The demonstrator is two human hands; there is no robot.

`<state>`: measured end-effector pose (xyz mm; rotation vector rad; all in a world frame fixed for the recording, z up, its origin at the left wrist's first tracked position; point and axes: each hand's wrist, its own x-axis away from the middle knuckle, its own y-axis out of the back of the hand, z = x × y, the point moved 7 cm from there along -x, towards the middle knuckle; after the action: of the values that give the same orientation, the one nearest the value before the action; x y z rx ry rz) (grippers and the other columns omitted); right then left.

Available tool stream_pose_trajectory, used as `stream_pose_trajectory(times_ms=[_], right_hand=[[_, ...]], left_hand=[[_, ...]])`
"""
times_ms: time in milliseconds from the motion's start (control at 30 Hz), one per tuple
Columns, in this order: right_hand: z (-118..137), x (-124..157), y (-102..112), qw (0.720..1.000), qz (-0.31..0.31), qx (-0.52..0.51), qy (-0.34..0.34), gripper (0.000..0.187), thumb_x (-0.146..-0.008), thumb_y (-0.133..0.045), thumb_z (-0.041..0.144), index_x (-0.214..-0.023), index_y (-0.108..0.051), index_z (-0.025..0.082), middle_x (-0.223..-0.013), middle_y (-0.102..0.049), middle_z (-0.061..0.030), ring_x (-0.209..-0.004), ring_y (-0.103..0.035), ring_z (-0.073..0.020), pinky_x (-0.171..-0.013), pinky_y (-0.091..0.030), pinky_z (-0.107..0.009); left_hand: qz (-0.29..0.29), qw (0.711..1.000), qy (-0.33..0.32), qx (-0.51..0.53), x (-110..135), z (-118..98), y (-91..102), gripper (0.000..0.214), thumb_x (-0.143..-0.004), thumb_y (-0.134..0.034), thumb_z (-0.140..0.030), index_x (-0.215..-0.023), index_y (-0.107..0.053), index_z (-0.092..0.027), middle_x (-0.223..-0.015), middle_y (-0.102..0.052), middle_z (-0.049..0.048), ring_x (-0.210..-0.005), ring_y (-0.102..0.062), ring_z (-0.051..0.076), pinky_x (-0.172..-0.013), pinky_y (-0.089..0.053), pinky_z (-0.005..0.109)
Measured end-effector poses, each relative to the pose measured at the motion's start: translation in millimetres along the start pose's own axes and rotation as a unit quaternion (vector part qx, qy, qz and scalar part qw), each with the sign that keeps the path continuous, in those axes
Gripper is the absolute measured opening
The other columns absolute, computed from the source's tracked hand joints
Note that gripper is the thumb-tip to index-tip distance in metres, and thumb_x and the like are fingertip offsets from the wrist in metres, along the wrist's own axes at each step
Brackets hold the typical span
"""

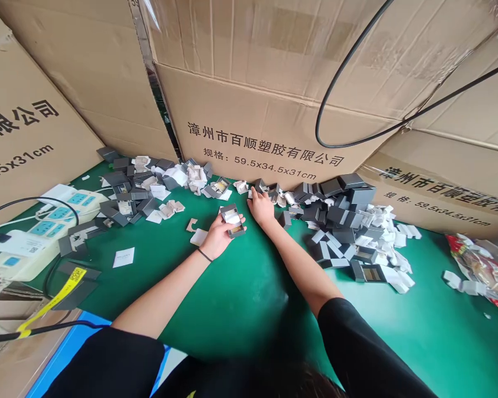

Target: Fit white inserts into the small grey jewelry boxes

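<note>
grey card box [232, 221], before the middle carton [249, 105], is gripped in the left hand's [218, 236] fingers, open side up, long axis toward that carton, far end slightly left. the right hand [262, 209] rests near the carton's foot, its grip unclear. opened boxes [346, 218] and white pieces [197, 174] heaped along that foot suggest much done; this one holds white card, and what remains is uncertain.

Short black sleeves [365, 342], thin black wristband [205, 255] on left arm [170, 290]
</note>
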<state>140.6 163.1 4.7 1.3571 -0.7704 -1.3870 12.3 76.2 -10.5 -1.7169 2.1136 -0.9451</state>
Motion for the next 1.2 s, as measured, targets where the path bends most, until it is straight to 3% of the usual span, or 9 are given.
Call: stream_pose_trajectory(times_ms=[267,433,533,700,767,833,967,1100,1200], right_hand=[[10,47,8,0.996,-0.002,0.038,0.082,0.038,-0.090,-0.036,0.012,-0.125,-0.052,0.013,-0.084,-0.065,-0.0123,-0.086,-0.057,-0.0218,-0.068,-0.046,-0.030],[-24,72,23,0.977,-0.054,-0.205,0.002,0.036,-0.087,-0.039,0.016,-0.118,-0.057,0.016,-0.098,-0.067,-0.0084,-0.083,-0.062,-0.0158,-0.073,-0.051,-0.027],[-35,75,17,0.913,-0.038,-0.399,-0.072,0.031,-0.084,-0.045,0.025,-0.110,-0.060,0.016,-0.099,-0.068,-0.0059,-0.078,-0.064,-0.0138,-0.074,-0.053,-0.027],[-23,73,-4,0.760,0.025,-0.635,-0.139,0.034,-0.074,-0.058,0.031,-0.105,-0.059,0.018,-0.096,-0.065,-0.0033,-0.078,-0.065,-0.0145,-0.075,-0.057,-0.032],[-22,74,-6,0.725,0.021,-0.670,-0.154,0.037,-0.070,-0.062,0.030,-0.105,-0.059,0.020,-0.091,-0.063,-0.0013,-0.074,-0.064,-0.0140,-0.074,-0.058,-0.033],[-23,75,-6,0.712,0.012,-0.684,-0.157,0.040,-0.068,-0.064,0.029,-0.107,-0.058,0.021,-0.087,-0.061,0.0003,-0.072,-0.063,-0.0134,-0.074,-0.059,-0.034],[-23,75,-1,0.734,0.001,-0.663,-0.148,0.035,-0.072,-0.061,0.029,-0.106,-0.059,0.021,-0.090,-0.062,-0.0010,-0.071,-0.062,-0.0137,-0.071,-0.058,-0.034],[-24,78,26,0.829,-0.090,-0.544,-0.097,0.021,-0.081,-0.053,0.029,-0.098,-0.062,0.020,-0.095,-0.065,-0.0033,-0.077,-0.062,-0.0151,-0.070,-0.055,-0.031],[-13,83,55,0.889,-0.178,-0.423,0.010,0.015,-0.086,-0.050,0.024,-0.093,-0.063,0.020,-0.091,-0.066,-0.0042,-0.083,-0.061,-0.0158,-0.075,-0.052,-0.031]], left_hand=[[0.007,0.999,0.039,0.032,0,5,3.6,0.036,-0.077,-0.055,-0.019,-0.114,-0.052,-0.018,-0.109,-0.065,0.0107,-0.106,-0.060,0.027,-0.090,-0.048,0.048],[0.008,0.994,0.083,0.070,1,13,2.3,0.034,-0.080,-0.054,-0.024,-0.113,-0.056,-0.014,-0.116,-0.063,0.0137,-0.108,-0.059,0.029,-0.095,-0.046,0.046],[0.013,0.989,0.113,0.090,2,18,0.0,0.037,-0.083,-0.050,-0.029,-0.116,-0.055,-0.012,-0.117,-0.061,0.0153,-0.110,-0.058,0.029,-0.095,-0.046,0.045],[0.014,0.989,0.117,0.091,0,16,-1.5,0.040,-0.088,-0.042,-0.023,-0.126,-0.049,-0.013,-0.119,-0.061,0.0142,-0.110,-0.058,0.028,-0.093,-0.047,0.046],[0.003,0.991,0.107,0.085,-1,13,-0.8,0.041,-0.088,-0.041,-0.015,-0.129,-0.046,-0.013,-0.116,-0.062,0.0132,-0.108,-0.060,0.027,-0.094,-0.047,0.046],[-0.006,0.991,0.109,0.075,-1,12,-0.7,0.042,-0.088,-0.040,-0.011,-0.130,-0.045,-0.012,-0.115,-0.063,0.0136,-0.106,-0.061,0.026,-0.093,-0.047,0.044],[0.005,0.991,0.114,0.065,-2,13,-1.3,0.041,-0.089,-0.042,-0.012,-0.129,-0.046,-0.015,-0.118,-0.061,0.0129,-0.107,-0.060,0.026,-0.093,-0.047,0.047],[0.028,0.992,0.110,0.051,-3,14,-0.6,0.039,-0.088,-0.047,-0.015,-0.126,-0.048,-0.019,-0.119,-0.060,0.0106,-0.109,-0.058,0.026,-0.094,-0.046,0.049],[0.035,0.993,0.107,0.040,-3,15,0.0,0.035,-0.087,-0.049,-0.016,-0.122,-0.052,-0.019,-0.119,-0.060,0.0086,-0.107,-0.059,0.023,-0.093,-0.047,0.048]])
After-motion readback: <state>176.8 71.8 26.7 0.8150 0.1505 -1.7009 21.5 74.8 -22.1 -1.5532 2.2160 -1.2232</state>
